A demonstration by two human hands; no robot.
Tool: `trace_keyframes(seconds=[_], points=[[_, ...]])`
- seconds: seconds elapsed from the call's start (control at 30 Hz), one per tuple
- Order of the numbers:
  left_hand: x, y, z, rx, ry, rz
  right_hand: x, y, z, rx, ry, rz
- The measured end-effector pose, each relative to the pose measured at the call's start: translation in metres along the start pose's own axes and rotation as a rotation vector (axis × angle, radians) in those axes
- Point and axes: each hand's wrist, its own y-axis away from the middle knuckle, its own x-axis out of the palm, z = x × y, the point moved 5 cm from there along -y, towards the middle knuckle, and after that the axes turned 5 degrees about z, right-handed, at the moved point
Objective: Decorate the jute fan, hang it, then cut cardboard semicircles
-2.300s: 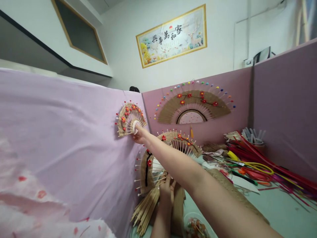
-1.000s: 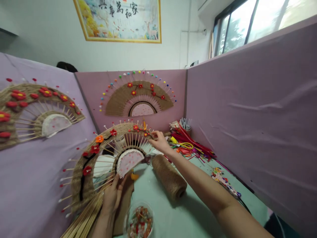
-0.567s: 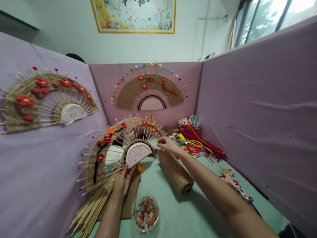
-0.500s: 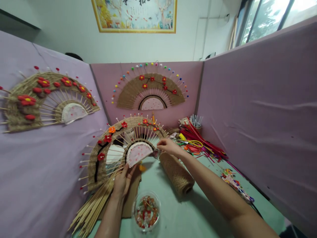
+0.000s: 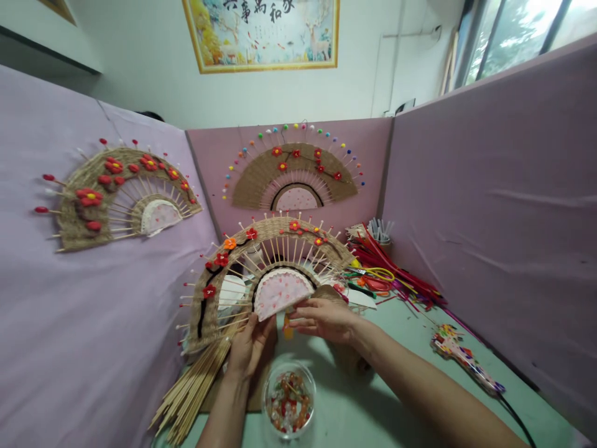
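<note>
A woven fan (image 5: 275,228) with red and orange felt flowers, bare sticks and a pale pink half-round base stands tilted before me. My left hand (image 5: 253,350) grips the lower edge of its base, the thumb on the front. Just below the base's right end, my right hand (image 5: 324,319) is open with its fingers stretched to the left. Whether its fingertips touch the fan I cannot tell. An orange-yellow piece (image 5: 288,330) shows by those fingertips, too blurred to name. Behind the right hand, a roll of burlap (image 5: 330,294) is largely hidden.
A clear bowl of beads (image 5: 289,401) stands in front. Thin sticks (image 5: 193,395) lie at left on cardboard. Glue gun (image 5: 466,361), yellow-handled scissors (image 5: 380,274) and red pipe cleaners (image 5: 401,274) are at right. Two finished fans hang on the left panel (image 5: 128,196) and back panel (image 5: 296,177).
My right hand has come down and left from the fan's right end, its pinched fingers now spread. The fan's right side shows more fully. The view has shifted slightly.
</note>
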Motion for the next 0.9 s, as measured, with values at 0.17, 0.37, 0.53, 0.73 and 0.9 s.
trace_keyframes(seconds=[0.17, 0.37, 0.53, 0.73, 0.9], points=[[-0.006, 0.003, 0.009, -0.092, 0.048, 0.048, -0.001, -0.011, -0.009, -0.259, -0.085, -0.151], [-0.012, 0.003, 0.013, -0.108, 0.088, 0.119, 0.0, -0.016, -0.019, -0.378, -0.181, -0.206], [-0.009, 0.006, 0.016, -0.119, 0.061, 0.202, 0.003, -0.014, -0.023, -0.367, -0.301, -0.209], [0.001, 0.014, 0.012, -0.133, -0.042, 0.35, 0.002, -0.007, -0.018, -0.414, -0.291, -0.21], [0.007, 0.022, 0.007, -0.149, -0.113, 0.409, -0.004, 0.007, -0.001, -0.445, -0.275, -0.225]])
